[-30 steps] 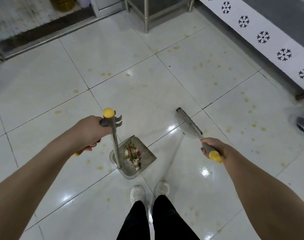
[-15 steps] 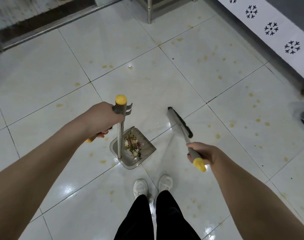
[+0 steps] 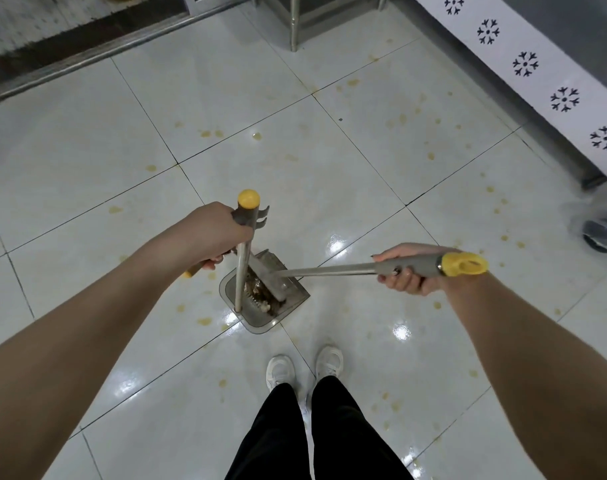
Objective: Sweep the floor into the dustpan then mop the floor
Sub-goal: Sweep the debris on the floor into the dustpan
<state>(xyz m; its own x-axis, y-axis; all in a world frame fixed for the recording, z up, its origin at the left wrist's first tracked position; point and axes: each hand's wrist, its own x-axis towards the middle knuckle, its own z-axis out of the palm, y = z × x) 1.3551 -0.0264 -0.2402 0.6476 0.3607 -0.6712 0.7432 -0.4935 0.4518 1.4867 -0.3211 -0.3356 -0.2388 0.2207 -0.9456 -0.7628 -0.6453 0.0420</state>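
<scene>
A grey dustpan [image 3: 260, 322] stands on the white tiled floor just ahead of my white shoes, with sweepings [image 3: 257, 289] inside it. My left hand [image 3: 212, 233] grips the top of its upright metal handle [image 3: 241, 271], below a yellow cap. My right hand [image 3: 404, 268] holds the grey and yellow grip of the broom [image 3: 329, 271]. The broom's shaft runs nearly level to the left and its brush head [image 3: 265, 277] rests inside the pan, over the sweepings.
Yellow stains [image 3: 210, 134] dot the glossy floor tiles [image 3: 295, 161] all around. A metal table leg [image 3: 294, 22] stands at the top. A counter front with snowflake prints [image 3: 525, 64] runs along the right. A plastic-wrapped object [image 3: 603, 226] lies at the right edge.
The broom swung from the floor on the right into the dustpan; its head now lies in the pan. My right hand rose and turned the shaft level. My left hand stayed on the dustpan handle.
</scene>
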